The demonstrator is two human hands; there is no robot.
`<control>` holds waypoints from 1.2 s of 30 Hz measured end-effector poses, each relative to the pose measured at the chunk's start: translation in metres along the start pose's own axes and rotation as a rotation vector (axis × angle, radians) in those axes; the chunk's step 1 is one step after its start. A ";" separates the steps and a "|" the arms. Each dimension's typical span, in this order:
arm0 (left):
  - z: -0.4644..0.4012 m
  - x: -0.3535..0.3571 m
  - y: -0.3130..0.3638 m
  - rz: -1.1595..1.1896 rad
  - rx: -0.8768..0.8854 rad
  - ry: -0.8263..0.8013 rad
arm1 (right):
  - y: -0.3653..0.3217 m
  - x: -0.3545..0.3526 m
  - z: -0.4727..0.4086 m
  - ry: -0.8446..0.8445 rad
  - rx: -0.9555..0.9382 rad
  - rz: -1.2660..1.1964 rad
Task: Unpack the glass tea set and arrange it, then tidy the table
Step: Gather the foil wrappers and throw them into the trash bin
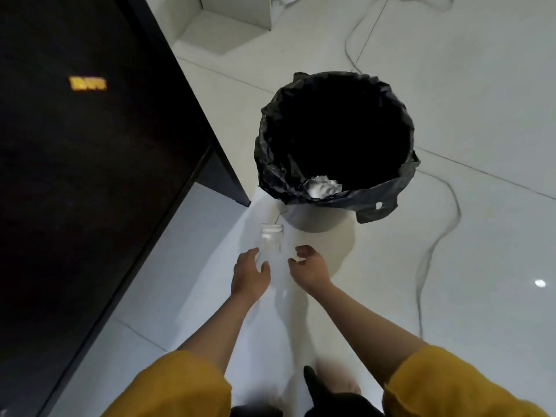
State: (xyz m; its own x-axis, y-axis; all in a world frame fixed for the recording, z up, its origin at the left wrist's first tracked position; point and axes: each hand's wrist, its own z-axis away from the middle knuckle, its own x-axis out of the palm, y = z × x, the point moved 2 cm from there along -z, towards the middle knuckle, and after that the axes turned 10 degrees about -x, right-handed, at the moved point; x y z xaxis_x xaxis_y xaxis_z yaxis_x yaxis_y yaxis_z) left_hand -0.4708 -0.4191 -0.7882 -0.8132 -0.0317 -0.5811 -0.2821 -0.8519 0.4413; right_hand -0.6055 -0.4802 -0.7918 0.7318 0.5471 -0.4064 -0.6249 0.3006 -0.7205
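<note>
A small clear plastic wrapper (272,240) hangs blurred in the air just short of the bin, between my two hands. My left hand (249,273) has its fingers spread, and the wrapper's lower end sits at its fingertips; a grip cannot be made out. Beside it, my right hand (310,270) is loosely curled and holds nothing. The grey waste bin (313,219) stands on the floor ahead, lined with a black bag (370,195). A crumpled white paper (323,186) lies inside near the front rim. No glass tea set is in view.
The dark table (90,176) with a gold label fills the left side, its corner close to the bin. A grey cable (436,245) snakes over the white tiled floor on the right. A white box (228,28) sits at the back. My feet show at the bottom.
</note>
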 end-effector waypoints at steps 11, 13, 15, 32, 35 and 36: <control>-0.132 0.030 -0.018 -0.640 0.551 0.174 | 0.051 0.052 -0.112 -0.021 -0.520 0.453; -0.135 0.032 -0.014 -0.701 0.505 0.194 | 0.054 0.052 -0.114 0.003 -0.544 0.483; -0.137 0.032 -0.013 -0.631 0.485 0.189 | 0.055 0.051 -0.115 0.027 -0.565 0.466; -0.126 0.037 -0.040 -0.595 0.594 0.238 | 0.033 0.052 -0.088 0.287 -0.546 -0.012; -0.128 0.049 -0.051 -0.773 0.510 0.156 | 0.021 0.040 -0.065 0.338 -0.688 -0.013; -0.129 0.049 -0.051 -0.758 0.505 0.151 | 0.015 0.034 -0.055 0.371 -0.760 -0.007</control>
State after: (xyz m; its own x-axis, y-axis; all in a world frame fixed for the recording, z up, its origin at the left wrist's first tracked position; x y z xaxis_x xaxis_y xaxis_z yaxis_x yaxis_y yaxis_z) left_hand -0.4302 -0.4443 -0.9276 -0.2555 0.3426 -0.9041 -0.9294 -0.3446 0.1321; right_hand -0.5752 -0.4997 -0.8475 0.8596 0.2155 -0.4634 -0.3645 -0.3769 -0.8515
